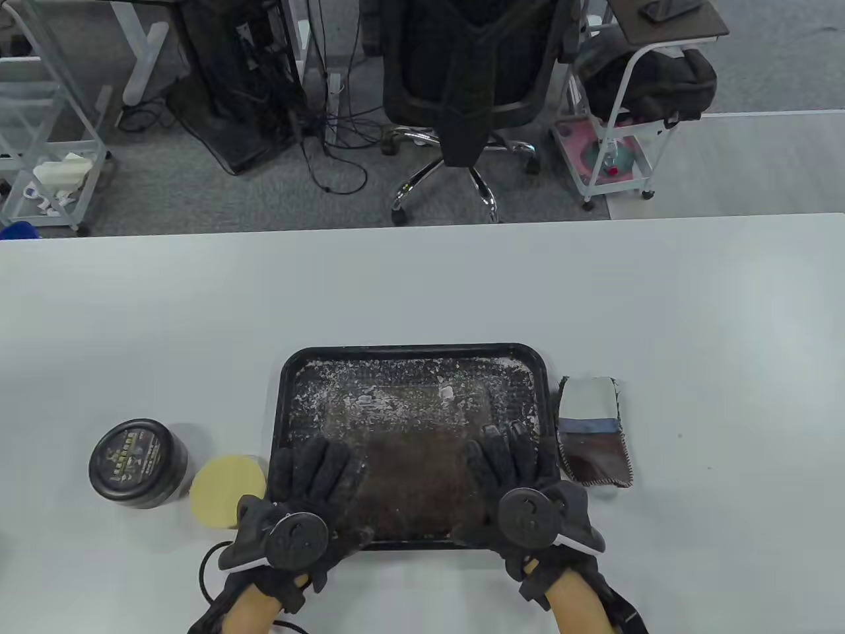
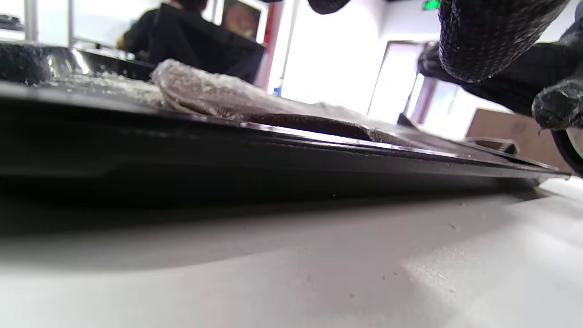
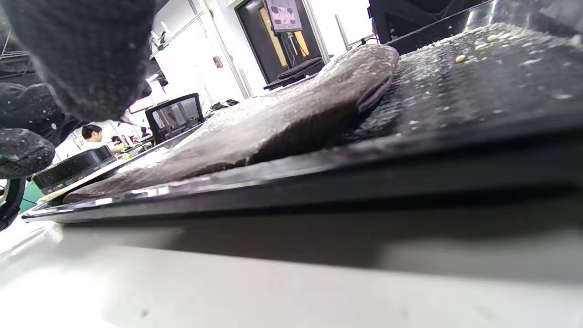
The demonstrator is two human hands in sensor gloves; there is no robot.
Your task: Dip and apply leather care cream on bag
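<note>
here the flat brown leather bag (image 1: 409, 449) is pressed into the black rectangular tray (image 1: 414, 352) by both flattened hands, left (image 1: 310, 482) and right (image 1: 511, 472); the tray could be slid if pushed unevenly.

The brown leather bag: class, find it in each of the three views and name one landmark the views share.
Table view: the brown leather bag lies flat in the black tray, lower centre, a hand on each near corner.
Left wrist view: upper left to centre, above the tray's near rim.
Right wrist view: centre, running toward the upper right.
Shared landmark: the black tray's near rim.
</note>
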